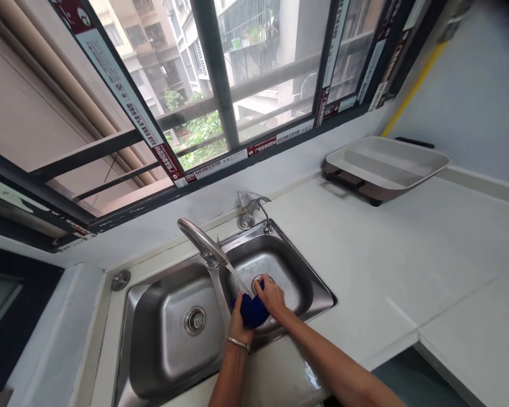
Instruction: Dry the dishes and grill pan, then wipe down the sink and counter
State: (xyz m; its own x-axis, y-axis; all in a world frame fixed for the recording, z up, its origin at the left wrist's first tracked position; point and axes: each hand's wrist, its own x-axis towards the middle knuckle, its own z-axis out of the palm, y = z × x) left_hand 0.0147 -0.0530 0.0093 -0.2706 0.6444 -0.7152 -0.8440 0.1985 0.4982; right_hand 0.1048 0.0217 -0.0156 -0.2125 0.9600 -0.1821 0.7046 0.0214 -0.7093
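A dark blue cloth (254, 312) is held between my two hands over the right basin (299, 271) of a steel sink. My left hand (240, 325), with a bracelet at its wrist, grips the cloth's left side. On the other side, the fingers of my right hand (272, 295) pinch its upper right edge. Water (237, 278) runs from the curved faucet (203, 240) onto or just beside the cloth. Part of the basin's drain (261, 280) shows behind my right hand.
To the left lies the second basin (173, 316) with its drain (194, 320). A grey cloth (252, 199) and a soap dispenser (267, 226) are at the sink's back. A large rectangular pan (385, 164) rests on the white counter (385, 254). Windows (212, 85) rise behind.
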